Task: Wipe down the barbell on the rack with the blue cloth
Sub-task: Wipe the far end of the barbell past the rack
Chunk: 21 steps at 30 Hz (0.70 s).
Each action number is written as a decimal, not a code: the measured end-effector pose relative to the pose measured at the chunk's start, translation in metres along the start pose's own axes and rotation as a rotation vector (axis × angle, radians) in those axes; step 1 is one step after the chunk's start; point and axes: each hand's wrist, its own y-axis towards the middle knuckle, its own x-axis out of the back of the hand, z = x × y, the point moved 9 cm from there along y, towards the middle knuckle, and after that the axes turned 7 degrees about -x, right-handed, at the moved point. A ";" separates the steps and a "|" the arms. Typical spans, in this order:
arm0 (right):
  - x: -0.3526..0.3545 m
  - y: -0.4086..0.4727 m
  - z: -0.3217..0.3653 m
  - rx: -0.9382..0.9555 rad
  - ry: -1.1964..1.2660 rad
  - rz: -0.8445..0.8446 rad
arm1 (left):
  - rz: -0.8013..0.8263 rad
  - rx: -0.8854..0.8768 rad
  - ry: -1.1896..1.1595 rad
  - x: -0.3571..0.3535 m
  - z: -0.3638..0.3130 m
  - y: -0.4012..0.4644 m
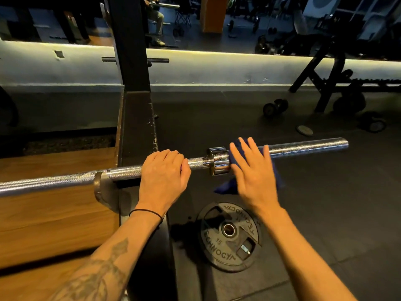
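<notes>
Chrome steel barbell (65,178) lies left–right on black rack (132,83). Right hand (252,170), fingers spread, presses dark blue cloth (236,148) on the sleeve; bare sleeve extends rightward. Left hand (162,172) curls around the shaft.

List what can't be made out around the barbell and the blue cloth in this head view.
- Barbell: its far left end is cut off by the frame edge.
- Blue cloth: mostly hidden under the right hand, and motion-blurred.
- Shaft under the left hand: covered by the curled fingers.
- Background equipment: too dark to make out.

Head-worn camera looks down, close over the barbell (65,178).
</notes>
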 end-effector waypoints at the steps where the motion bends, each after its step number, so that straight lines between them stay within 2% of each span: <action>1: 0.005 -0.002 -0.026 -0.007 -0.081 -0.006 | -0.009 -0.002 0.001 0.001 -0.001 0.000; 2: 0.012 -0.003 -0.054 -0.074 -0.123 -0.023 | -0.015 0.000 0.001 0.002 -0.001 0.000; 5: 0.022 -0.012 -0.111 -0.448 -0.066 -0.081 | -0.005 0.010 0.003 0.001 0.000 0.001; 7: 0.016 -0.013 -0.105 -0.639 0.018 -0.138 | 0.014 0.015 -0.005 -0.001 0.000 0.001; 8: 0.012 -0.009 -0.089 -0.675 0.045 -0.158 | 0.017 0.017 -0.005 -0.001 0.001 0.000; 10: 0.004 0.003 -0.040 -0.562 0.083 -0.158 | 0.012 0.011 -0.004 -0.001 0.000 0.000; 13: -0.009 0.006 0.016 -0.176 0.220 -0.031 | 0.021 0.001 -0.006 -0.002 0.000 0.001; 15: -0.008 0.003 0.005 -0.002 0.236 0.036 | 0.022 0.000 -0.003 -0.002 0.000 0.001; 16: -0.005 0.001 -0.014 0.015 0.169 0.026 | 0.026 0.000 -0.001 -0.002 0.000 0.000; 18: 0.005 0.000 -0.070 -0.154 0.075 -0.041 | 0.034 0.003 0.000 -0.003 -0.001 0.000; 21: 0.014 -0.002 -0.115 -0.605 0.101 -0.156 | 0.050 0.011 -0.009 -0.004 0.000 0.000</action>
